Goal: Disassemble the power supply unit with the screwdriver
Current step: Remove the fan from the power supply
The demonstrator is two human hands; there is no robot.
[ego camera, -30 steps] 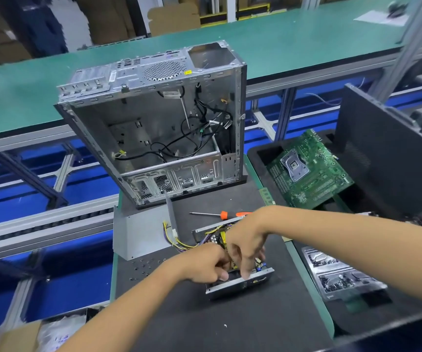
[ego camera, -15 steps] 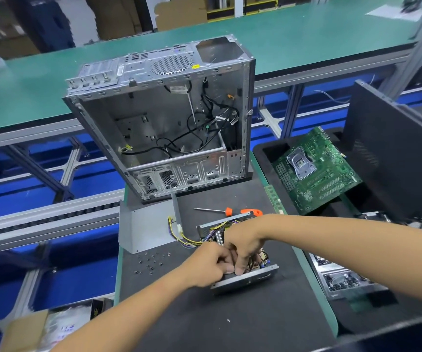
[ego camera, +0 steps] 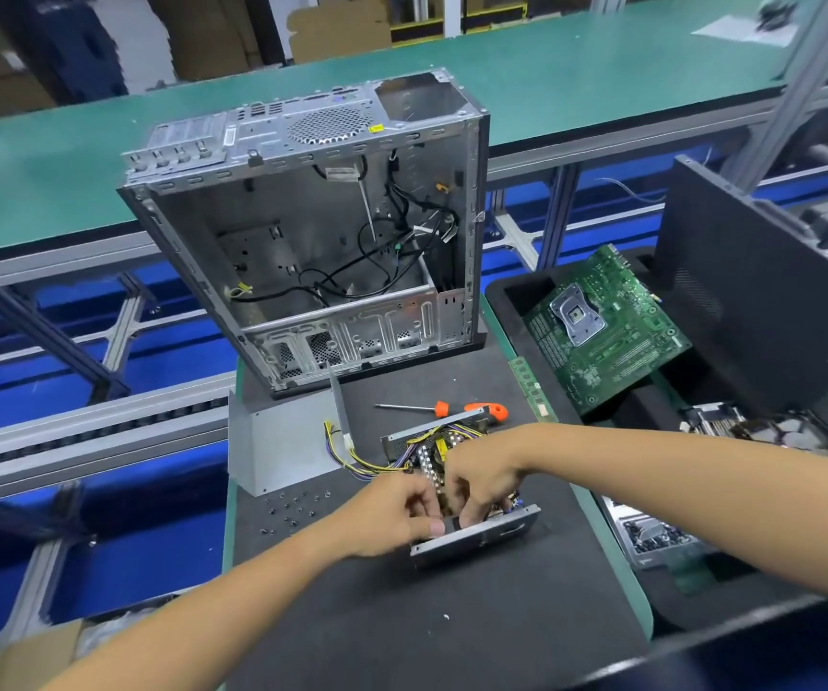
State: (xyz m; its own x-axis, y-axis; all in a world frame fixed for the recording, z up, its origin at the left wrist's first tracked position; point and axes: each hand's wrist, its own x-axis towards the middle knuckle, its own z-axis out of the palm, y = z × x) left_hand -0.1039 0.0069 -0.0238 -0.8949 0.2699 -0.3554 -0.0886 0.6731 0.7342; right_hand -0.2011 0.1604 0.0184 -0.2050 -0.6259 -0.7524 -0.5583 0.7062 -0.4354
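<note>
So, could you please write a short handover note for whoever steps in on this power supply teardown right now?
Left hand: fingers curled, gripping the near edge of the open power supply unit.
Right hand: fingers down among the internals, gripping something I cannot make out.
Screwdriver: lying unused on the black mat, just behind the unit.
Done: grey cover is off and stands to the left; loose screws lie beside it.
Left: free the board and wiring from the chassis.

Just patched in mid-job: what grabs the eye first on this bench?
The gutted computer case stands open at the back of the black mat. In front of it, both hands, left hand and right hand, dig into the opened power supply unit. The orange screwdriver lies unused just behind.
</note>
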